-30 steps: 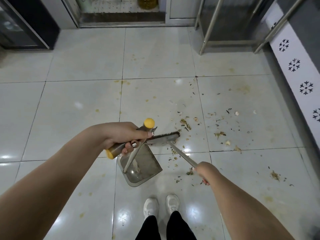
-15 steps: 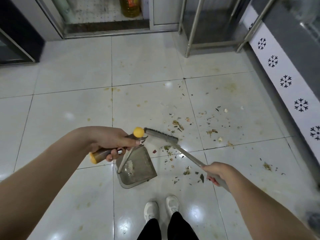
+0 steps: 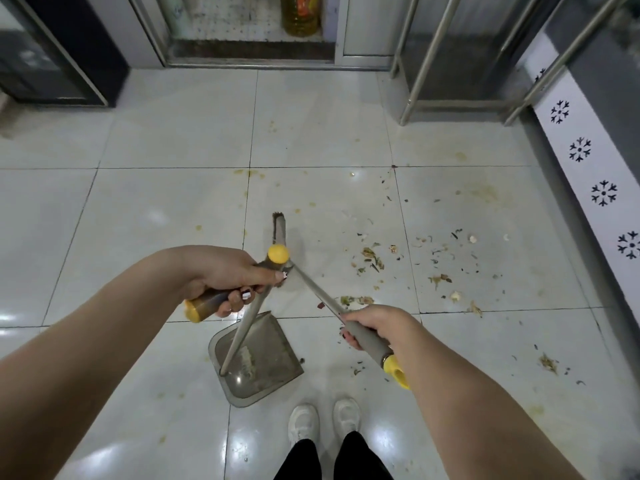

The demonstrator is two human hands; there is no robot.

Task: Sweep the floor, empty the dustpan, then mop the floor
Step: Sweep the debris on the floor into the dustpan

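Gripping near the top ends suits both: I judge the broom (image 3: 315, 292) and dustpan (image 3: 277, 344) light and stiff. My left hand (image 3: 221, 275) is curled round the dustpan's grip, my right hand (image 3: 377, 327) round the broom's.

Evenly and fairly brightly lit from overhead, with a cool, slightly greenish cast; soft white glare patches on the glossy floor tiles (image 3: 311, 126) at 6, 7 and 9 o'clock, smaller glints near centre and toward 12 o'clock; small highlight inside the dustpan (image 3: 273, 358); faint, diffuse shadow beside the broom (image 3: 279, 230), cast toward 3 o'clock. Dimmer at 12 to 1 o'clock behind the metal frame legs (image 3: 426, 57); near black in the cabinet (image 3: 69, 46) at 11 o'clock. Sharp at centre, crisp on the debris (image 3: 372, 261); softened and smeared at 1, 5 and 10 o'clock. Strongly bowed by the wide-angle lens along the grout lines and the wall trim (image 3: 588, 168) at 3 o'clock.
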